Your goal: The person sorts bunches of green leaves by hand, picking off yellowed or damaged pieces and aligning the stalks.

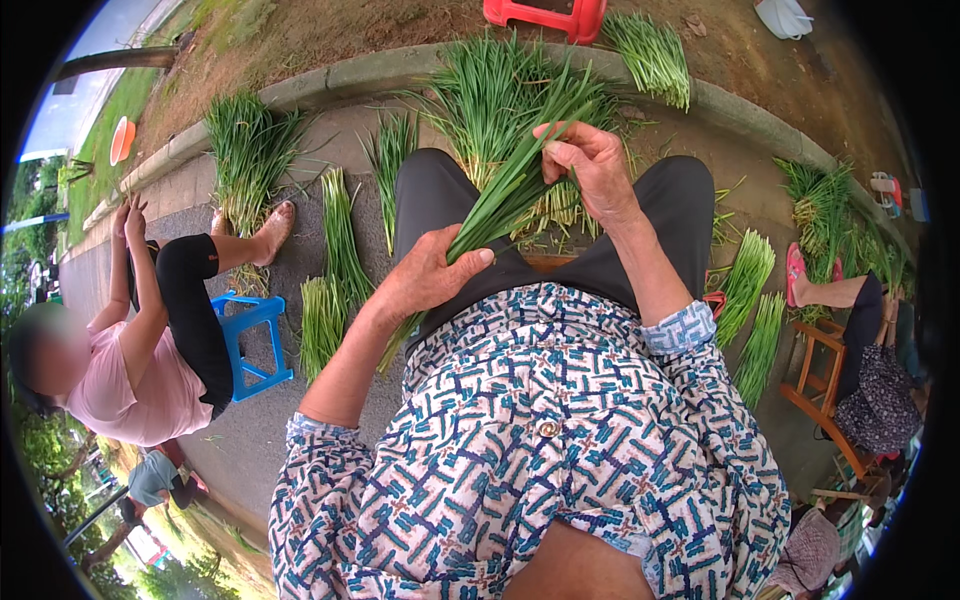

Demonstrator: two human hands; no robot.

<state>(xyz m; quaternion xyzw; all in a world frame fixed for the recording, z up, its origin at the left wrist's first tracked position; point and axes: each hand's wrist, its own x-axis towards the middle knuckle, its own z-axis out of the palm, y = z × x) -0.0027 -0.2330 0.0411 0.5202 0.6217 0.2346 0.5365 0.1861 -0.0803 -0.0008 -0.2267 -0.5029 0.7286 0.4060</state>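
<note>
A bunch of long, flat green leaves, apparently garlic chives (501,196), lies slantwise above my lap. My left hand (424,276) is wrapped around its lower part, thumb on top, and the pale stem ends stick out below by my wrist. Near the leafy upper end, my right hand (598,171) pinches some leaves between thumb and forefinger; its other fingers are curled, and what they hold is hidden. Beyond my knees a large heap of chives (480,97) rests against the kerb, with loose stems scattered around its base.
Chive bundles lie on the pavement at left (345,247) and right (746,281). A concrete kerb (360,79) curves ahead, with a red plastic stool (585,22) beyond. A person (150,360) sits left on a blue stool (259,337). A wooden chair (821,360) stands at right.
</note>
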